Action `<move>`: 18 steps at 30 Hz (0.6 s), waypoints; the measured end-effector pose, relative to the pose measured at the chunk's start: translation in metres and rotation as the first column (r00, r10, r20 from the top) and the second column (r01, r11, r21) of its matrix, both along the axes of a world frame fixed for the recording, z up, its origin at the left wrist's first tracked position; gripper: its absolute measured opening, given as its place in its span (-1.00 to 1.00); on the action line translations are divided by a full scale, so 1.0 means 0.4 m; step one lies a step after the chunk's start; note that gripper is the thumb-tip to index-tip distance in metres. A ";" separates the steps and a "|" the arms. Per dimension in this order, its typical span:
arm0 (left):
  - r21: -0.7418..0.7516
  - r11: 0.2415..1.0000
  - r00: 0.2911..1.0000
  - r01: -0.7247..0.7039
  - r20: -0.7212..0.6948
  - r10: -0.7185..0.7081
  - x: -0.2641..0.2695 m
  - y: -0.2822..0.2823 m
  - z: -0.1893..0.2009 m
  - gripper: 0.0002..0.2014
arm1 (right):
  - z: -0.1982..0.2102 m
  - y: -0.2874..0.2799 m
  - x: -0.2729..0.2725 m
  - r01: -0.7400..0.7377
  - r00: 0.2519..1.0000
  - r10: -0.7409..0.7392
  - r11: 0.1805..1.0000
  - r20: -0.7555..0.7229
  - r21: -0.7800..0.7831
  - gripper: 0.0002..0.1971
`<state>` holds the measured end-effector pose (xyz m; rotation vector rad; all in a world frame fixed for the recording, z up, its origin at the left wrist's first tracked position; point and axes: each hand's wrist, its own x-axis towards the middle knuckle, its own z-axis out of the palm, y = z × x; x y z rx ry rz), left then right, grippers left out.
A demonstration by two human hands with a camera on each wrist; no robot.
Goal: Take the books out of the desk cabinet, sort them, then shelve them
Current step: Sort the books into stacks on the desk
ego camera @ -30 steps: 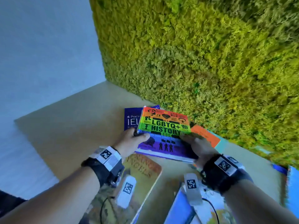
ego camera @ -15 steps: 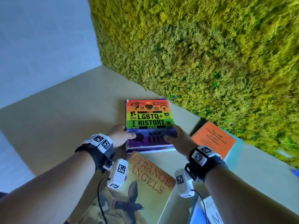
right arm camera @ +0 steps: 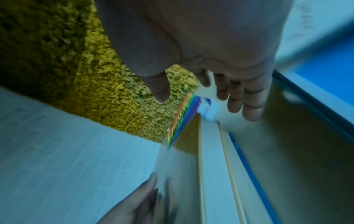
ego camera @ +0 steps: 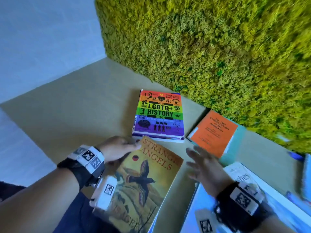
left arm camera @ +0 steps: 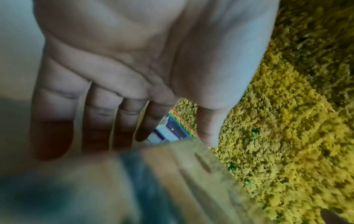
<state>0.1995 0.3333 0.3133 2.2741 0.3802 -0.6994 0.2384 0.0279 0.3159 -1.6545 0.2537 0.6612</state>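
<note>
The rainbow "LGBTQ+ History" book [ego camera: 159, 115] lies flat on another book by the moss wall, with no hand on it. Its edge also shows past the fingers in the wrist views [left arm camera: 178, 128] [right arm camera: 184, 116]. Nearer me lies the yellow "Strange Angels" book [ego camera: 148, 179] [left arm camera: 191, 174]. My left hand [ego camera: 133, 145] [left arm camera: 172, 141] touches its top left corner, thumb on the cover, fingers straight along the edge. My right hand [ego camera: 193, 158] [right arm camera: 197, 98] hovers blurred between the books, fingers spread and holding nothing.
An orange booklet [ego camera: 213, 133] rests on a teal book right of the rainbow one. A white book [ego camera: 244, 175] and blue books [ego camera: 304, 174] lie at the right and lower right. The moss wall [ego camera: 218, 47] borders the tan tabletop [ego camera: 75, 115] behind.
Both hands set the rainbow book down on the purple book and let go. They drew back towards me; the left went to the Strange Angels corner, the right opened in the air.
</note>
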 end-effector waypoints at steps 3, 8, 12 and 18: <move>0.095 0.995 1.000 0.014 0.001 -0.014 -0.082 -0.022 -0.013 -0.14 | -0.005 0.025 -0.134 0.006 0.959 0.036 0.989 -0.280 0.148 -0.71; -0.132 0.987 0.993 -0.095 0.062 0.104 -0.145 -0.017 -0.035 -0.01 | -0.005 0.070 -0.198 -0.202 0.900 0.242 0.968 -0.363 0.146 -0.63; -0.332 0.929 0.969 -0.165 0.121 0.216 -0.161 -0.054 0.024 -0.52 | 0.020 0.072 -0.175 -0.146 0.957 0.158 0.987 -0.244 0.067 -0.69; -0.490 0.866 0.915 -0.101 0.295 0.274 -0.072 -0.073 0.102 -0.57 | 0.113 0.066 -0.034 -0.087 0.995 0.086 0.996 0.047 0.011 -0.75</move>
